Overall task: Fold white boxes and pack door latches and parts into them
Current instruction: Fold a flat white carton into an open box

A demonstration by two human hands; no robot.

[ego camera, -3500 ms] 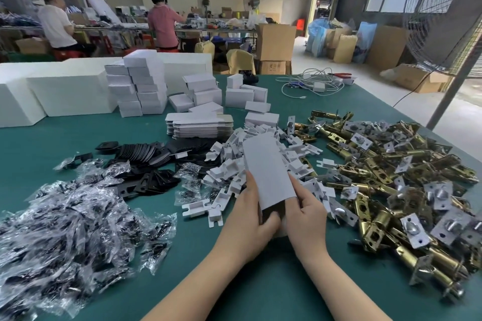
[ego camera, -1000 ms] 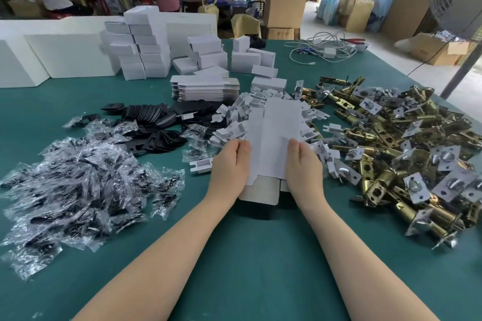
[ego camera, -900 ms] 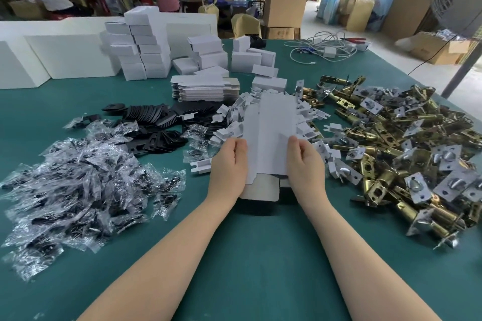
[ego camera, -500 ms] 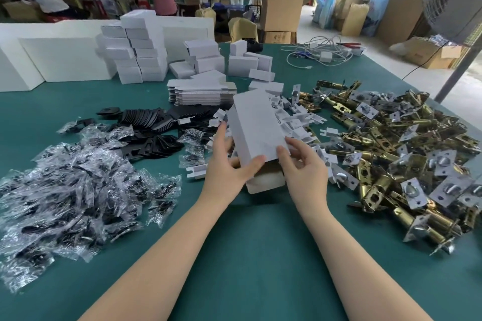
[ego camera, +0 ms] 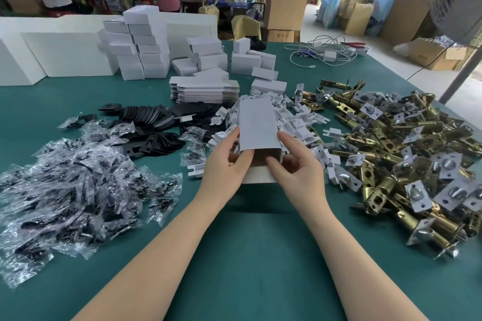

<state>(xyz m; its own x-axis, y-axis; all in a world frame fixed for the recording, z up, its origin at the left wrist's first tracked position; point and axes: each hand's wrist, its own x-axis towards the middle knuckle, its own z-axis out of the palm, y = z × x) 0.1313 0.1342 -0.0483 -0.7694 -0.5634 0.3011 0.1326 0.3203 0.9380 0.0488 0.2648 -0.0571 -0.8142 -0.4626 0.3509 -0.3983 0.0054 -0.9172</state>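
I hold a white box opened into a tube, its open near end facing me above the green table. My left hand grips its left side, thumb at the open mouth. My right hand grips its right side, thumb pressing at the opening. A bottom flap hangs below my hands. Brass door latches are heaped at the right. Bagged parts lie at the left, black plates behind them, white card inserts just beyond the box.
A stack of flat box blanks sits mid-table, folded white boxes piled behind it, large white cartons at the far left. White cables lie at the back right. Two people work at benches beyond. A fan stand rises at the right.
The flat blank that both hands held over the table has been popped open into a tube. It now stands squarer to me, with both thumbs at its open near end.
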